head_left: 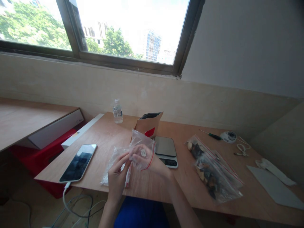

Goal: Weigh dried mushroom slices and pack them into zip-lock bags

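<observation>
A clear zip bag (142, 136) with a red seal line and a small white label is held up over the table. My right hand (152, 161) reaches into its mouth, and its bent fingers show through the plastic, pinching the bag from inside. My left hand (118, 167) grips the bag's left side, its fingertips meeting the right ones. Beneath my left hand lies a stack of clear plastic bags (108, 171). Just behind the held bag stands an opened brown paper pouch (149, 122) with a red label. A kitchen scale (165, 146) sits beside my right hand.
To the left lie a charging phone (79, 163) and its cable (65, 193). A water bottle (117, 112) stands at the back. On the right are filled zip bags (206, 172), a screwdriver (213, 136), a white dome camera (228, 136) and a white sheet (273, 185).
</observation>
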`<control>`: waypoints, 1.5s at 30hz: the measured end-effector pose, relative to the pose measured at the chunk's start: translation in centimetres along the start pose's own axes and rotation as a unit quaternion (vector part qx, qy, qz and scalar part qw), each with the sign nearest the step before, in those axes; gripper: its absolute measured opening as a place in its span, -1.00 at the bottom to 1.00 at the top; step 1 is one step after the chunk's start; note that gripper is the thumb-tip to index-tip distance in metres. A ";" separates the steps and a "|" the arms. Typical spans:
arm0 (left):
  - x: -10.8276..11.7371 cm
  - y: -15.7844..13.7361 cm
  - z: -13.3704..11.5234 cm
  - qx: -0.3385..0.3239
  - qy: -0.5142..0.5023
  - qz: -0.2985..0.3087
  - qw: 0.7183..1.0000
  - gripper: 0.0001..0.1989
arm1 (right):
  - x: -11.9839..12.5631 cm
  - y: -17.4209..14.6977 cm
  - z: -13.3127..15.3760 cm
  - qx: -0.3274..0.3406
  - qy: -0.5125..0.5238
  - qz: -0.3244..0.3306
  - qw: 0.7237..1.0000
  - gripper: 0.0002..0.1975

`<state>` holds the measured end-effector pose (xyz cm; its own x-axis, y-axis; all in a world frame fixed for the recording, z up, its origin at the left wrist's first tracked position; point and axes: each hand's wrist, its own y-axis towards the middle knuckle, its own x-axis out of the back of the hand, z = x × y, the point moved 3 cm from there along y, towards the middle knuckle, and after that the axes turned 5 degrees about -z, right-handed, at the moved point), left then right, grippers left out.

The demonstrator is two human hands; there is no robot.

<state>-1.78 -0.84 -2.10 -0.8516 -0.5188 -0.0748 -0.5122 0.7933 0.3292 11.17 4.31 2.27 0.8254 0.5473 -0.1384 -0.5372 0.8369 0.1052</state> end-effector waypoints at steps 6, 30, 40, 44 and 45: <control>-0.2 -0.4 0.7 0.030 0.002 -0.003 1.000 -0.69 | 0.4 0.6 -1.0 -0.040 0.099 -0.065 0.992 -0.63; 4.0 1.9 4.0 0.166 -0.092 -0.229 0.955 -0.74 | 7.6 7.1 8.2 0.298 -0.163 -0.264 0.903 -0.78; 3.7 1.8 3.9 0.172 -0.084 -0.216 0.957 -0.70 | 7.0 8.5 7.2 0.299 -0.416 -0.206 0.834 -0.81; 3.4 1.7 3.8 0.193 -0.103 -0.213 0.952 -0.70 | 7.0 8.6 7.1 0.265 -0.473 -0.184 0.820 -0.77; 3.3 1.7 3.8 0.195 -0.105 -0.211 0.952 -0.70 | 7.0 8.5 7.2 0.269 -0.488 -0.192 0.808 -0.76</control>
<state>-5.89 -0.03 -5.37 -0.5435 -0.7751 -0.3222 -0.7815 0.6073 -0.1427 13.62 15.10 9.26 0.7983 -0.2421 0.5515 -0.2720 0.6721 0.6887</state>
